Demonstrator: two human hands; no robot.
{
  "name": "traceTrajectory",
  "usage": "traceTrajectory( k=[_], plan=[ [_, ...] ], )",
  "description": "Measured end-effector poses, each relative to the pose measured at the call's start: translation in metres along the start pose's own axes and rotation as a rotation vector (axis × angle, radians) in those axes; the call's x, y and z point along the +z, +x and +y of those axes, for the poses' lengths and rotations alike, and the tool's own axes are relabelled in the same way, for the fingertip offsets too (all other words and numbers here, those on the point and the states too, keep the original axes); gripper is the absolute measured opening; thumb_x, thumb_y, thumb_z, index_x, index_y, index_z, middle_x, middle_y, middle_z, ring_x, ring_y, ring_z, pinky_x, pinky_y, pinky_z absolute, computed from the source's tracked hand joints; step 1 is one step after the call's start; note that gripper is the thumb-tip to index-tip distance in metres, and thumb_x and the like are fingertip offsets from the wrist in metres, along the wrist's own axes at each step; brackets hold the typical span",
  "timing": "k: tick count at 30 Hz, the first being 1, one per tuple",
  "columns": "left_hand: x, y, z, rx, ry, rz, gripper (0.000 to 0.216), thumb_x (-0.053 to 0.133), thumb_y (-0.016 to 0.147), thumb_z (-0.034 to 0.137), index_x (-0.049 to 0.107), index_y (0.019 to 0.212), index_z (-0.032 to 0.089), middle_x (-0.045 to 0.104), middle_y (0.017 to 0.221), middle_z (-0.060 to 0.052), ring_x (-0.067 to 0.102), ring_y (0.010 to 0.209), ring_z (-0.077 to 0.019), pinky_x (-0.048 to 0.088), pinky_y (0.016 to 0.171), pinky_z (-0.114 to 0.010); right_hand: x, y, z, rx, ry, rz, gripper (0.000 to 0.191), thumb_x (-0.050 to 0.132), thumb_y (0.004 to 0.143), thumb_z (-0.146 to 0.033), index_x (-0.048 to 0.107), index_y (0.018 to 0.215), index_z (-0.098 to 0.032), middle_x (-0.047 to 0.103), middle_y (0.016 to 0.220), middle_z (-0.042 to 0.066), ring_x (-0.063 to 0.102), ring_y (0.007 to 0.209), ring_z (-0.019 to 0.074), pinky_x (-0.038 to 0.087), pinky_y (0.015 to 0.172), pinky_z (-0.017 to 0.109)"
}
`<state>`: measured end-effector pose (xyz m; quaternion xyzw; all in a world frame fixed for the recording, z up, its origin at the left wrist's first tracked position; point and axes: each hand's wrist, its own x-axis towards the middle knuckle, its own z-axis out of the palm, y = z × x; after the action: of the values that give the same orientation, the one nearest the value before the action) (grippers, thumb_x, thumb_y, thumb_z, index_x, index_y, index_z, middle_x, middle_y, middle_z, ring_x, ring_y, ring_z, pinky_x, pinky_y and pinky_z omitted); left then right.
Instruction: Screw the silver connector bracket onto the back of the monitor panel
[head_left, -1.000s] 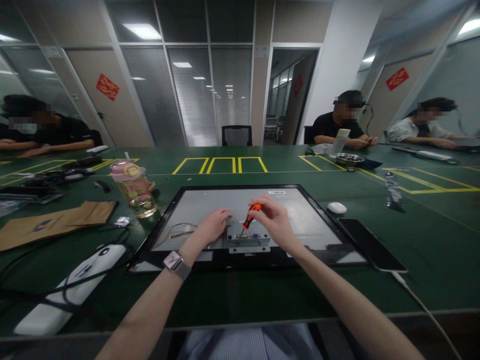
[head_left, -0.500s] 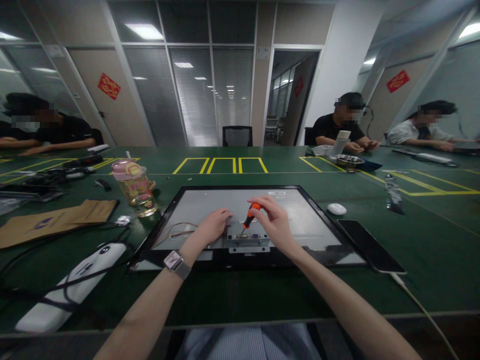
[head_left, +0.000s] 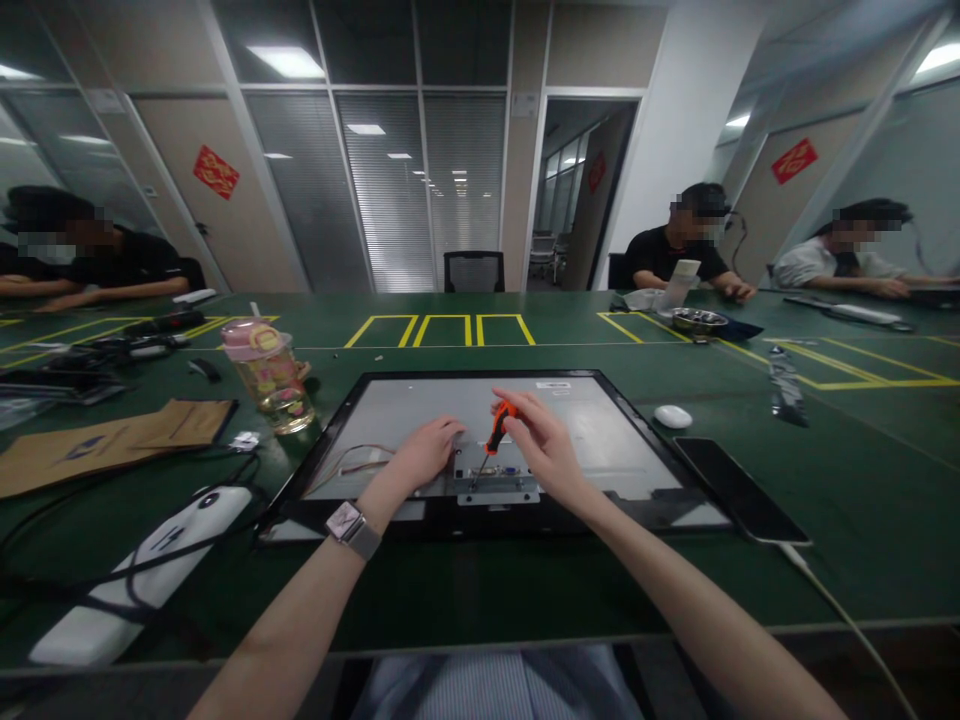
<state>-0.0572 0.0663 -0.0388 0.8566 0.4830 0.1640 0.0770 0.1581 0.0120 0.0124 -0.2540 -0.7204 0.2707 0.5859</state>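
Note:
A flat monitor panel point(head_left: 600, 440) lies face down on the green table, its grey metal back up. My right hand point(head_left: 541, 445) pinches a small screwdriver with an orange handle point(head_left: 499, 427), tip down on the metal bracket point(head_left: 495, 488) near the panel's front edge. My left hand point(head_left: 424, 452), with a watch on its wrist, rests with curled fingers on the panel just left of the bracket. Thin coloured wires point(head_left: 352, 462) run across the panel to the left of that hand.
A pink-lidded water bottle point(head_left: 268, 375), brown paper bags point(head_left: 112, 440) and a white power strip with cables point(head_left: 142, 575) lie left. A white mouse point(head_left: 673, 416) and a phone on a cable point(head_left: 739, 488) lie right. Three other people sit at the far sides.
My right hand's fingers have shifted slightly around the screwdriver handle, which stays on the bracket. The person at the back right has moved a hand outward on the table.

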Motion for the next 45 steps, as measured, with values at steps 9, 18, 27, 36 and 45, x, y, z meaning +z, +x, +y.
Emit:
traceTrajectory(
  k=[9, 18, 27, 36, 45],
  plan=[
    [0.001, 0.001, 0.000, 0.000, -0.002, -0.002, 0.039, 0.038, 0.093, 0.009, 0.061, 0.124, 0.015, 0.061, 0.130, -0.011, 0.058, 0.121, -0.0209, 0.043, 0.108, -0.034, -0.001, 0.001, 0.001, 0.019, 0.016, 0.051, 0.024, 0.071, 0.086, -0.027, 0.074, 0.110, -0.028, 0.068, 0.100, 0.006, 0.067, 0.092, 0.0200, 0.057, 0.082, 0.035],
    [0.005, 0.001, -0.003, 0.007, 0.005, 0.008, 0.038, 0.038, 0.093, 0.009, 0.061, 0.124, 0.016, 0.061, 0.130, -0.010, 0.059, 0.119, -0.0196, 0.044, 0.108, -0.034, 0.000, -0.002, -0.011, 0.027, 0.126, -0.136, 0.037, 0.050, 0.099, -0.025, 0.060, 0.134, -0.032, 0.069, 0.115, 0.008, 0.068, 0.105, 0.0203, 0.054, 0.097, 0.042],
    [0.004, 0.000, -0.001, -0.006, 0.011, 0.008, 0.038, 0.039, 0.093, 0.010, 0.060, 0.124, 0.016, 0.060, 0.132, -0.011, 0.058, 0.121, -0.0206, 0.044, 0.108, -0.035, -0.004, 0.000, -0.007, -0.012, -0.049, -0.029, 0.027, 0.062, 0.092, -0.027, 0.072, 0.117, -0.028, 0.068, 0.102, 0.007, 0.066, 0.095, 0.0209, 0.056, 0.088, 0.040],
    [0.003, 0.000, -0.001, 0.005, -0.009, 0.014, 0.039, 0.039, 0.093, 0.010, 0.061, 0.124, 0.019, 0.061, 0.130, -0.010, 0.058, 0.120, -0.0201, 0.044, 0.107, -0.036, -0.005, 0.001, -0.002, 0.028, 0.018, -0.018, 0.026, 0.066, 0.088, -0.026, 0.073, 0.114, -0.028, 0.069, 0.103, 0.007, 0.068, 0.093, 0.0200, 0.059, 0.081, 0.035],
    [-0.003, -0.001, 0.006, 0.003, 0.074, -0.018, 0.036, 0.040, 0.094, 0.010, 0.061, 0.123, 0.017, 0.062, 0.128, -0.011, 0.060, 0.117, -0.0203, 0.046, 0.104, -0.033, -0.005, -0.002, -0.010, -0.009, 0.042, -0.137, 0.036, 0.048, 0.099, -0.025, 0.061, 0.133, -0.030, 0.068, 0.119, 0.009, 0.067, 0.108, 0.0217, 0.055, 0.095, 0.042]
  ],
)
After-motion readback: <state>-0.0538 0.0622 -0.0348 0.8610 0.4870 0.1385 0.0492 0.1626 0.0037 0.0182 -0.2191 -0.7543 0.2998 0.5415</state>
